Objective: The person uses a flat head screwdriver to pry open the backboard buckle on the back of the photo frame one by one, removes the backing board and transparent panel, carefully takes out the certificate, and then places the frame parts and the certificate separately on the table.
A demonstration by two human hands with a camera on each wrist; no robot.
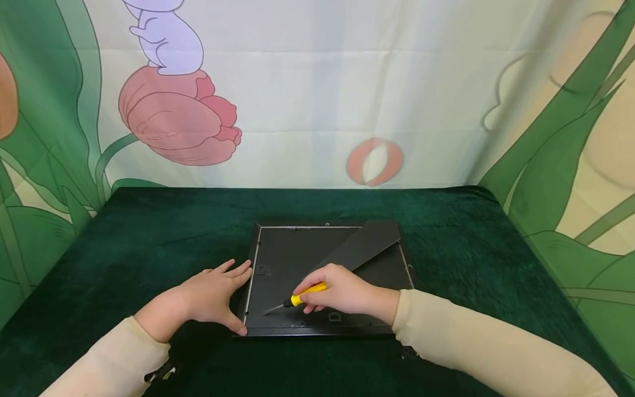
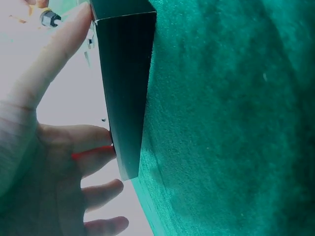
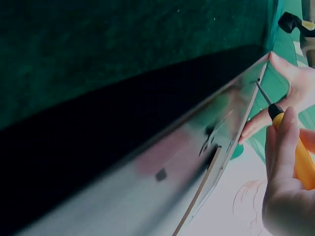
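A black picture frame [image 1: 283,251] lies back side up on the green cloth, its stand leg [image 1: 364,245] running slantwise across the backing. Small tabs or pins dot the inner rim. My left hand [image 1: 210,295] has its fingers spread along the frame's left side, the thumb at the near left corner. In the left wrist view the fingertips touch the frame's side wall [image 2: 125,98]. My right hand [image 1: 342,289] grips the yellow handle of a screwdriver [image 1: 310,294]. The screwdriver's thin shaft points left, its tip close to the near left corner of the backing.
Dark green cloth [image 1: 461,248] covers the table around the frame. Behind the table hangs a printed curtain [image 1: 297,110] with flowers and leaves. A hanger plate [image 1: 334,317] sits near the frame's front edge, beneath my right forearm.
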